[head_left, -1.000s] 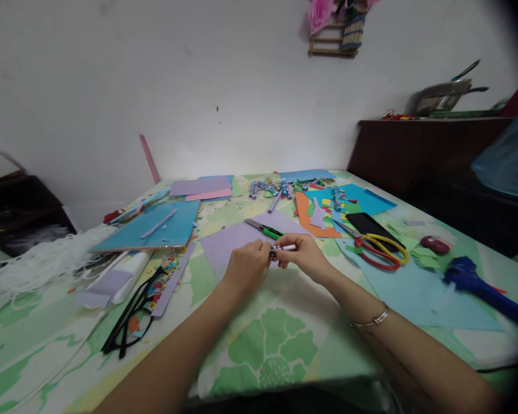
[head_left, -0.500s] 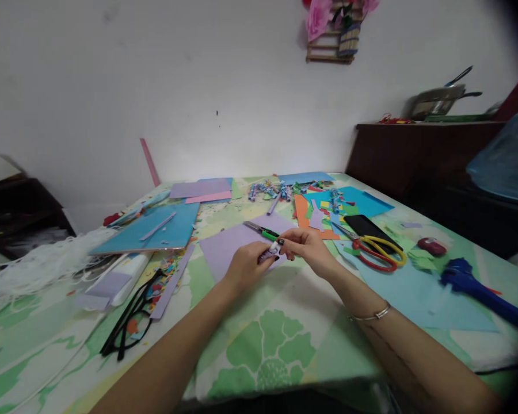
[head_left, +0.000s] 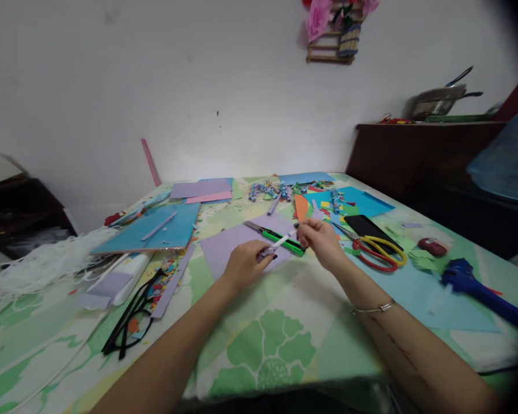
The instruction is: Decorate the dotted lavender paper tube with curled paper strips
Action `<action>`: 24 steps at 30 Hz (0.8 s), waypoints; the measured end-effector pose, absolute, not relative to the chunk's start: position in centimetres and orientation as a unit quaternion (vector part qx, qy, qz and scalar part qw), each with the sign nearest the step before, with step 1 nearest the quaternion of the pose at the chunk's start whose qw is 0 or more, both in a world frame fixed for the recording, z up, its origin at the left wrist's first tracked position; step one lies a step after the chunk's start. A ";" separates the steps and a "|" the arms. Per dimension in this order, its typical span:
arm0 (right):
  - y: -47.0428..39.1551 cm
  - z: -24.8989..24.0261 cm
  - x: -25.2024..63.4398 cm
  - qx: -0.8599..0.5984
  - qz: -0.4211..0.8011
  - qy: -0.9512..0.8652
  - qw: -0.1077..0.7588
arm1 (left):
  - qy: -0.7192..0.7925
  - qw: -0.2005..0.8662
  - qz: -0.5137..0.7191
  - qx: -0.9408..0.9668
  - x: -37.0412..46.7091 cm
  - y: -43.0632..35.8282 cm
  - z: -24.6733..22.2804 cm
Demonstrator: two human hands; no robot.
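Observation:
My left hand (head_left: 247, 264) is closed around a small purple paper roll (head_left: 265, 252), mostly hidden by the fingers. A thin white strip (head_left: 285, 238) stretches from the roll up to my right hand (head_left: 322, 244), which pinches its far end. Whether the strip is paper, tape or cord I cannot tell. Behind and below the strip lies a green utility knife (head_left: 291, 245), its blade resting over a purple paper sheet (head_left: 224, 244). Both hands are above the near edge of that sheet.
Scissors (head_left: 377, 252) with red and yellow handles touch a black phone (head_left: 373, 230) on the right, near a blue glue gun (head_left: 461, 276). Black glasses (head_left: 133, 316), paper scraps and a white cord pile (head_left: 52, 259) lie left. Small paper rolls (head_left: 285, 190) stand at the back.
My right hand has moved right and away from my left, drawing the white strip out straight between them. The knife's handle now shows. My left hand has barely moved.

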State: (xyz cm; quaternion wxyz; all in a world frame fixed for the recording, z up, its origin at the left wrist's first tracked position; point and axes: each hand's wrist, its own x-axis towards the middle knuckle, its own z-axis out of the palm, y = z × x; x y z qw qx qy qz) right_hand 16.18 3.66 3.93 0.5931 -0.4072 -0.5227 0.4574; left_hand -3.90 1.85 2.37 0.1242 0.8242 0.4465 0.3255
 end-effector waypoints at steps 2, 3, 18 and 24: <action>4.6 4.1 17.8 -0.422 0.419 -0.466 0.655 | 0.464 0.129 0.337 0.809 -4.3 2.3 2.3; 5.1 4.2 18.7 -0.430 0.403 -0.445 0.674 | 0.474 0.148 0.350 0.795 -4.4 2.5 2.3; 7.1 2.3 23.6 -0.684 0.244 -0.614 0.309 | 0.232 0.813 0.445 0.295 -5.5 3.8 2.1; 8.2 2.7 19.9 -0.678 0.056 -0.672 0.294 | 0.259 0.814 0.442 0.273 -4.7 4.1 1.5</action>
